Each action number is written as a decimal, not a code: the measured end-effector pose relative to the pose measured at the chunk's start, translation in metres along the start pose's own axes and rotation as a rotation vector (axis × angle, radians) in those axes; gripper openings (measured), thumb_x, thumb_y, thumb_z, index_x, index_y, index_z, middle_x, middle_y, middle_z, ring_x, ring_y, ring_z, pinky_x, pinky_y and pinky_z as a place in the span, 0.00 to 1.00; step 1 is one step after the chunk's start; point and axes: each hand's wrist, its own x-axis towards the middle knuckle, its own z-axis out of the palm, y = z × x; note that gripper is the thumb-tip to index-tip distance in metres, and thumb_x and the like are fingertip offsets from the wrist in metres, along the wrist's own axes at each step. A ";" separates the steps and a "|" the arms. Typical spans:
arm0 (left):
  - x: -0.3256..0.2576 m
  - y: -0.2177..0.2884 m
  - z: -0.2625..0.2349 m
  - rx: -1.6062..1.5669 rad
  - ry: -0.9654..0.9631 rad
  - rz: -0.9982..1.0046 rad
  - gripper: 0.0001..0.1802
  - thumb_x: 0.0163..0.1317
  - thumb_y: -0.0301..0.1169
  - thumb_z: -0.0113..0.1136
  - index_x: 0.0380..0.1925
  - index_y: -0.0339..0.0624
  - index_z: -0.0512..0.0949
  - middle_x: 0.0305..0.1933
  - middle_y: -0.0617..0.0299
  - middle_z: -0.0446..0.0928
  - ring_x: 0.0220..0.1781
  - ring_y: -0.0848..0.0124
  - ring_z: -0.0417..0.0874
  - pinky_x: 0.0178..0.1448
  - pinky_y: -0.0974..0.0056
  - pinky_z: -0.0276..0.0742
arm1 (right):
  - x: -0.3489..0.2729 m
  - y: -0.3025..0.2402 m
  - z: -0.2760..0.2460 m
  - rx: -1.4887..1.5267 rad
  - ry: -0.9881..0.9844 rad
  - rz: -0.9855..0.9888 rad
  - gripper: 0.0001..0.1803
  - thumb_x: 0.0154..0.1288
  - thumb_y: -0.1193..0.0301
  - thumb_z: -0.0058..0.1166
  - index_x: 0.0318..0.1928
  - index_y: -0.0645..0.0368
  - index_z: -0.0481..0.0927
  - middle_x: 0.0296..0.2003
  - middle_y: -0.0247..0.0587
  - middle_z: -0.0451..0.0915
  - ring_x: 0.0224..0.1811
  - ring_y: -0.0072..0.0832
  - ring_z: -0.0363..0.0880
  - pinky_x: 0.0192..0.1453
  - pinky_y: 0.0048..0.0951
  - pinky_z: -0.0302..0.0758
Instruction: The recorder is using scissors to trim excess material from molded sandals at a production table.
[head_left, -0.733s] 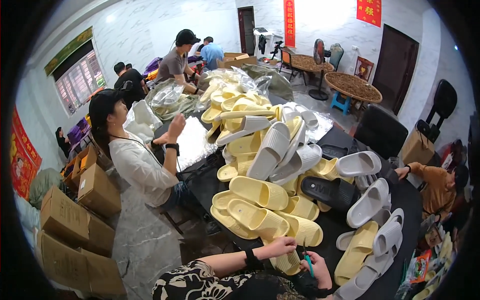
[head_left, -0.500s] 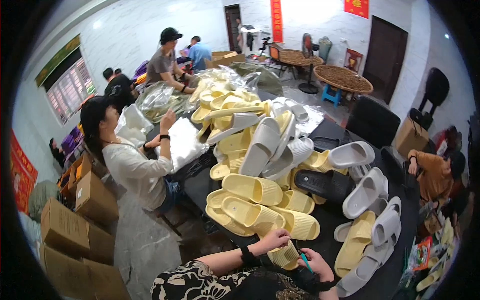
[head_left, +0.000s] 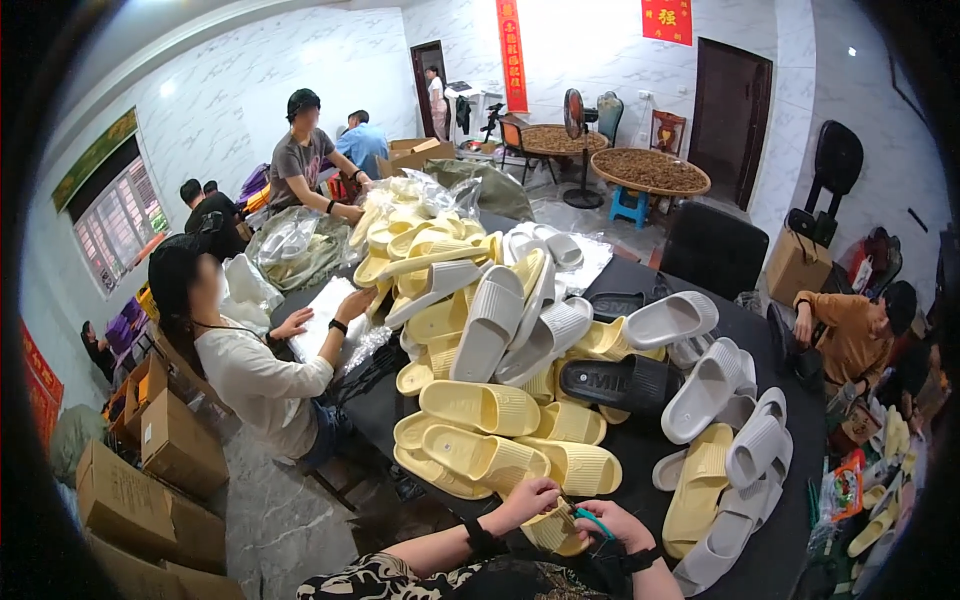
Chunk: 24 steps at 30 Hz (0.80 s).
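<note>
Low in the head view, a yellow slipper [head_left: 556, 531] lies under my hands at the near edge of the table. My left hand [head_left: 527, 503] is closed in a pinch just above it; what its fingertips hold is too small to make out. A small teal-handled tool [head_left: 596, 523] is gripped in my right hand [head_left: 624, 528]. Its dark tip reaches toward my left fingertips. Beyond my left hand are several yellow slippers [head_left: 482, 453], and yellow and grey slippers [head_left: 698, 487] lie to the right of my right hand.
A large heap of yellow and grey slippers [head_left: 487, 312] fills the dark table, with a black slipper [head_left: 618, 385] among them. A person in white [head_left: 257, 372] handles clear bags at left; another in grey [head_left: 303, 160] stands behind the heap. Cardboard boxes [head_left: 180, 447] are stacked at left.
The view has shifted, so the room sits further left. The tool in my right hand has turned, its tip now near my left fingertips. The person in white has lowered a hand to the bags.
</note>
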 end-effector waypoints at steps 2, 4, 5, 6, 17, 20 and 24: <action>0.000 0.004 -0.003 0.037 -0.015 -0.009 0.12 0.64 0.34 0.52 0.37 0.34 0.75 0.26 0.65 0.75 0.27 0.79 0.75 0.32 0.73 0.72 | 0.002 -0.001 0.000 0.010 -0.014 -0.024 0.22 0.58 0.71 0.59 0.51 0.65 0.72 0.29 0.34 0.79 0.27 0.19 0.78 0.26 0.18 0.74; -0.001 0.004 -0.005 0.076 -0.026 -0.020 0.13 0.65 0.35 0.52 0.38 0.34 0.75 0.27 0.65 0.75 0.28 0.79 0.75 0.34 0.73 0.72 | 0.002 -0.002 0.001 0.012 -0.010 -0.008 0.21 0.58 0.71 0.59 0.51 0.65 0.72 0.29 0.34 0.79 0.27 0.19 0.78 0.27 0.18 0.75; 0.000 0.002 -0.006 0.030 -0.013 -0.047 0.13 0.65 0.35 0.52 0.38 0.34 0.75 0.27 0.65 0.75 0.28 0.79 0.75 0.34 0.73 0.73 | 0.002 -0.003 0.001 0.015 -0.001 0.007 0.20 0.59 0.71 0.58 0.51 0.65 0.73 0.29 0.34 0.79 0.28 0.19 0.78 0.28 0.18 0.75; 0.000 0.002 -0.006 -0.015 -0.002 -0.072 0.13 0.66 0.35 0.51 0.37 0.34 0.74 0.26 0.65 0.75 0.28 0.79 0.75 0.34 0.72 0.73 | 0.002 0.001 0.000 0.014 -0.001 0.008 0.20 0.59 0.71 0.58 0.51 0.65 0.73 0.29 0.34 0.79 0.28 0.19 0.78 0.28 0.18 0.75; -0.002 0.002 -0.002 0.010 0.032 0.016 0.13 0.65 0.35 0.52 0.35 0.34 0.74 0.25 0.65 0.75 0.26 0.79 0.74 0.32 0.72 0.72 | 0.001 0.005 -0.007 0.088 -0.139 0.005 0.18 0.62 0.72 0.54 0.52 0.65 0.72 0.32 0.36 0.79 0.33 0.22 0.79 0.35 0.22 0.76; -0.005 0.009 -0.001 0.057 0.017 0.015 0.13 0.65 0.35 0.52 0.35 0.35 0.75 0.25 0.66 0.75 0.26 0.79 0.74 0.31 0.73 0.71 | 0.000 -0.005 0.003 0.218 -0.107 -0.043 0.16 0.60 0.70 0.56 0.47 0.64 0.74 0.29 0.33 0.78 0.27 0.18 0.76 0.30 0.19 0.74; -0.006 0.011 -0.004 0.088 -0.003 0.004 0.12 0.64 0.35 0.52 0.34 0.36 0.76 0.24 0.67 0.74 0.26 0.80 0.74 0.29 0.74 0.69 | 0.005 -0.006 0.006 0.141 -0.044 0.005 0.10 0.61 0.71 0.55 0.41 0.63 0.76 0.28 0.33 0.79 0.26 0.17 0.77 0.28 0.17 0.74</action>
